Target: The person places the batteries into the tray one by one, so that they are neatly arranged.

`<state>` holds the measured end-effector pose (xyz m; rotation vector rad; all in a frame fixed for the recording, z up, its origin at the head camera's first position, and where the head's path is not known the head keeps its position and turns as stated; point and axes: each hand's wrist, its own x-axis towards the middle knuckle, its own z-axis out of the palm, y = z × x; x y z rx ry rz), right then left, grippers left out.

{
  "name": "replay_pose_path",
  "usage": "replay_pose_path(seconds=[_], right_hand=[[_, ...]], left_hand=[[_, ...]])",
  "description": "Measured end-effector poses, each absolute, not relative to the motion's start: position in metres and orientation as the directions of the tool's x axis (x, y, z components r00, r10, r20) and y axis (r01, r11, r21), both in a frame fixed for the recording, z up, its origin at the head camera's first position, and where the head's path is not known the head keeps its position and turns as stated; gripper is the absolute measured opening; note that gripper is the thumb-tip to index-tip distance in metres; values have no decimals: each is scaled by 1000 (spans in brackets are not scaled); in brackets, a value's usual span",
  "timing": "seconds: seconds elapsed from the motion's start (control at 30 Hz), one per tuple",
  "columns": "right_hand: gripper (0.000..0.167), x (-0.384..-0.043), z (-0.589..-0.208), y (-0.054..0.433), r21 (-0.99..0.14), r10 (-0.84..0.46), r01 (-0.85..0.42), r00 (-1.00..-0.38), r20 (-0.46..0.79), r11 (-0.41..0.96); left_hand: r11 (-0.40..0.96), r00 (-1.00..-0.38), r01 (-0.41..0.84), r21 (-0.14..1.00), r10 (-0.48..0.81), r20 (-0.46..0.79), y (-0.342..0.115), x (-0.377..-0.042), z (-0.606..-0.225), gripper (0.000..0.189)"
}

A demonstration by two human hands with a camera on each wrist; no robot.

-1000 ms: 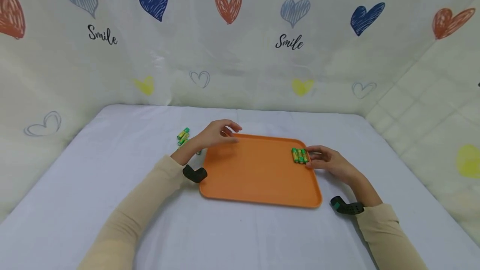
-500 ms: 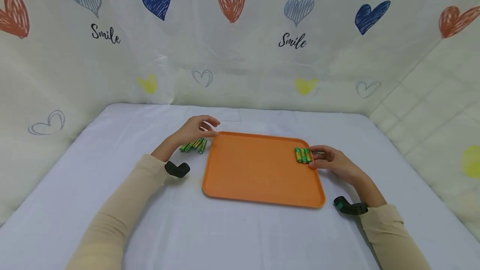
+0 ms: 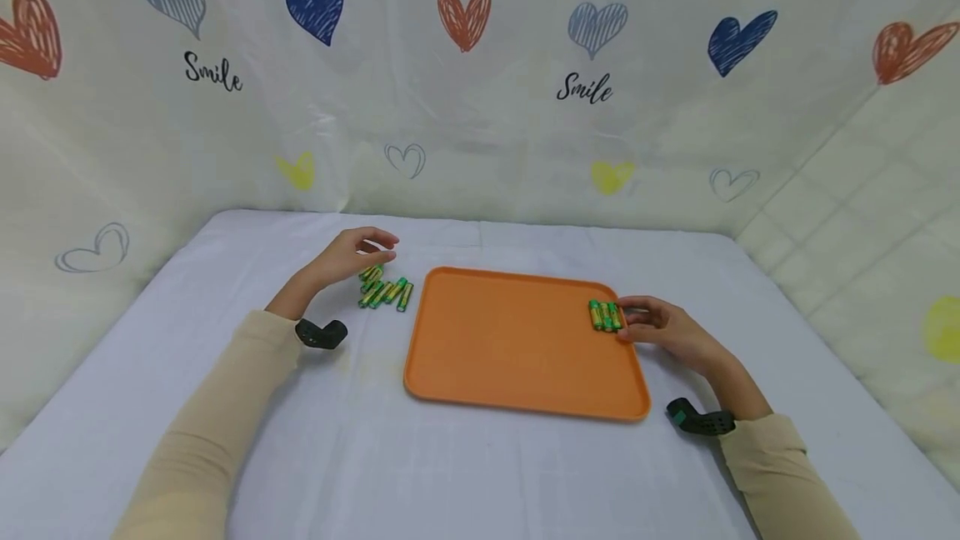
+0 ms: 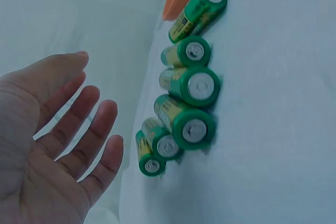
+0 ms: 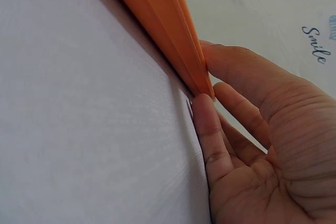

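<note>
My left hand (image 3: pixel 345 255) hovers above the table at the left, its fingers loosely spread and holding nothing. Just below and beside it lie several green-and-yellow batteries (image 3: pixel 386 293); in the left wrist view the batteries (image 4: pixel 191 127) stretch in a slanting line past the fingertips (image 4: pixel 108 111). My right hand (image 3: pixel 667 330) holds the right rim of an orange tray (image 3: pixel 517 348). Seen from the right wrist, the thumb reaches over the tray edge (image 5: pixel 178 40) while a finger presses its outer side. A short row of batteries (image 3: pixel 606 316) lies inside the tray beside those fingers.
A white cloth (image 3: pixel 480 473) covers the table. Behind it hangs a pale curtain (image 3: pixel 495 132) printed with hearts and "Smile". Each wrist wears a black band, one on the left wrist (image 3: pixel 321 334) and one on the right (image 3: pixel 699 418).
My left hand has moved left from over the tray's far left corner to above the loose batteries, uncovering more of them. The right hand has stayed at the tray's rim.
</note>
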<state>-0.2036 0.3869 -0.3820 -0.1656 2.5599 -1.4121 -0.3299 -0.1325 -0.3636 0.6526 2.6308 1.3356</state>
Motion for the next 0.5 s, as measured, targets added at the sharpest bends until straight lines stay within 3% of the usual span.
replay_pose_path(seconds=[0.5], right_hand=[[63, -202, -381, 385, -861, -203, 13, -970, -134, 509]], left_hand=[[562, -919, 227, 795, 395, -17, -163, -343, -383, 47]])
